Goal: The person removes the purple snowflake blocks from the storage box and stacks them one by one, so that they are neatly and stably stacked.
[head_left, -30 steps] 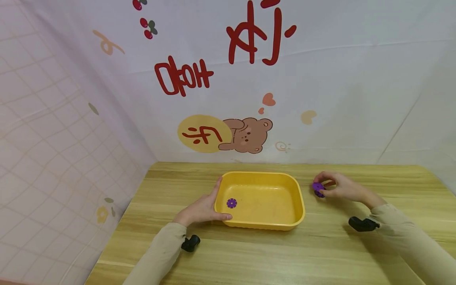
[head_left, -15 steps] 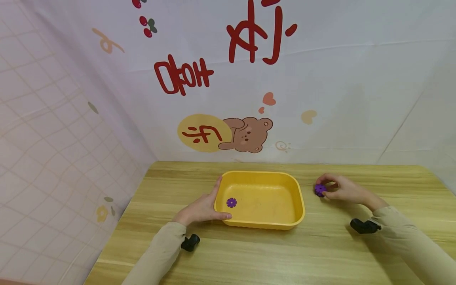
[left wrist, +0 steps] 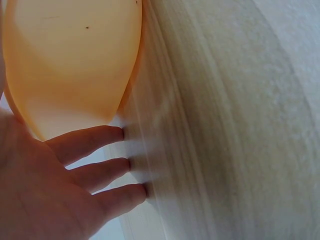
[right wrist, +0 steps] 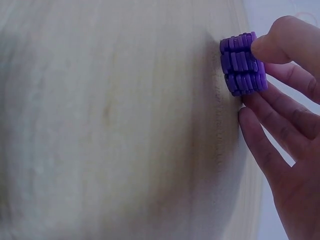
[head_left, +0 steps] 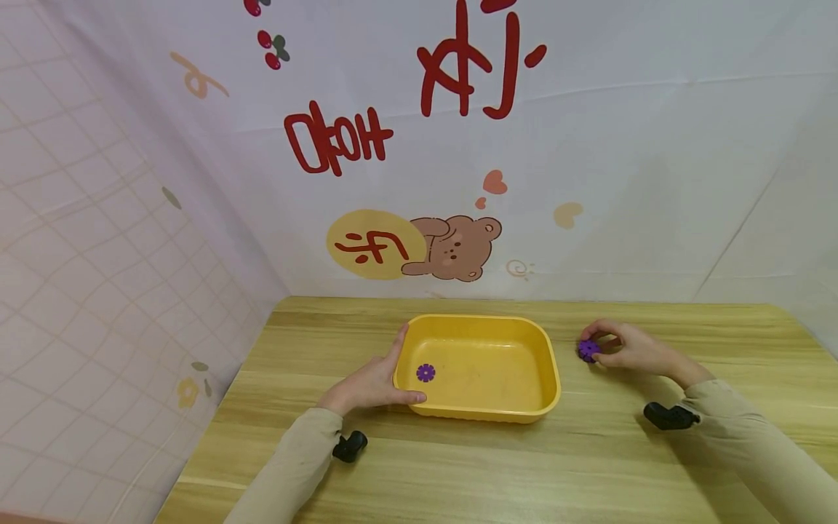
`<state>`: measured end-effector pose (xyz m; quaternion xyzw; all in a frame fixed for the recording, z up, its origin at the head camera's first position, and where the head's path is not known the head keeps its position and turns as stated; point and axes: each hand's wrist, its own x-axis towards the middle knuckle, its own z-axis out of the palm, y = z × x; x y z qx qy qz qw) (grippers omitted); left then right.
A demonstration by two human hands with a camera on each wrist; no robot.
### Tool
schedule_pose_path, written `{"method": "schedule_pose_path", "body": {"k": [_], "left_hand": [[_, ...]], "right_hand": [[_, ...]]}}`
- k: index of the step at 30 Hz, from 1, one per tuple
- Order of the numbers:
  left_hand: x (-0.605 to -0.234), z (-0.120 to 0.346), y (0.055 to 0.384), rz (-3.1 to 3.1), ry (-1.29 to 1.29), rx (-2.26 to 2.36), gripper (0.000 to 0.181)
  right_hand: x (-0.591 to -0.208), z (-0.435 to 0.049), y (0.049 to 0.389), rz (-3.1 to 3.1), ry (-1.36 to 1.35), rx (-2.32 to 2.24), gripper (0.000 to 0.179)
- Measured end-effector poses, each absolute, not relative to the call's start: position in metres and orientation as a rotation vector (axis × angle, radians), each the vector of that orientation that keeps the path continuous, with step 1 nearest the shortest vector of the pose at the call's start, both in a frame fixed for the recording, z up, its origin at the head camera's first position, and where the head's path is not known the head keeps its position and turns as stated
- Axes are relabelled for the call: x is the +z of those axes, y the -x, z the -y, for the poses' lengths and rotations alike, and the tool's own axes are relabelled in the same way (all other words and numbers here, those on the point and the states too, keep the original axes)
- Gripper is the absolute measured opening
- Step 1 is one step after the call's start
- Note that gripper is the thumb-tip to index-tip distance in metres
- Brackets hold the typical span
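My left hand (head_left: 371, 380) spans the left end of a yellow plastic tray (head_left: 481, 413); its thumb lies over the front rim and a finger extends along the left side. In the left wrist view, three straight, spread fingers (left wrist: 107, 200) touch the table beside the tray. A purple notched disc (head_left: 425, 372) lies inside the tray, toward its left end. To the tray's right, my right hand (head_left: 631, 347) pinches a short stack of purple notched discs (head_left: 588, 351) between thumb and fingers. The right wrist view shows the stack's layered edges (right wrist: 242, 65), close to the tabletop.
Everything stands on a wood-grain table (head_left: 484, 473). Behind it hangs a pale cloth (head_left: 655, 160) with red characters and a printed bear (head_left: 458, 247); a grid-patterned cloth (head_left: 98, 291) borders the left side. Black wrist devices (head_left: 671, 415) protrude below both sleeves.
My right hand has shifted slightly right with the purple discs, which tilted apart a second ago and now sit together in line. The left hand, tray and disc inside stay put.
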<state>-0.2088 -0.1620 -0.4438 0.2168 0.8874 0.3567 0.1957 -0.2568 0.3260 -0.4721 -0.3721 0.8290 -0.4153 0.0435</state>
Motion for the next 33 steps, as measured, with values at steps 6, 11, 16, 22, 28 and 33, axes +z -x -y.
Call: {"method": "schedule_pose_path", "body": {"k": [6,11,16,22,28,33], "left_hand": [[-0.4438,0.1616,0.2089,-2.484,-0.602,1.0,0.125],[-0.4439,0.1614,0.2091,-2.486,-0.605,0.999,0.125],[-0.4444,0.1619,0.2092,-2.488,-0.597,0.993,0.125],[-0.4458,0.1628,0.2096,-2.481,-0.6,1.005,0.125],[-0.4456,0.163,0.209,-2.48,-0.601,1.006,0.124],[-0.4449,0.1627,0.2085,-2.476,-0.605,1.016,0.124]], "right_hand": [[-0.4726,-0.3266,0.2568,-2.534,1.116,-1.274,0.032],[-0.4718,-0.3271,0.2571,-2.543,1.111,-1.263,0.032],[-0.4708,-0.3268,0.2576,-2.55,1.123,-1.234,0.033],[-0.4692,-0.3255,0.257,-2.573,1.174,-1.202,0.04],[-0.4698,-0.3248,0.257,-2.596,1.22,-1.136,0.041],[-0.47,-0.3251,0.2564,-2.594,1.196,-1.133,0.037]]}}
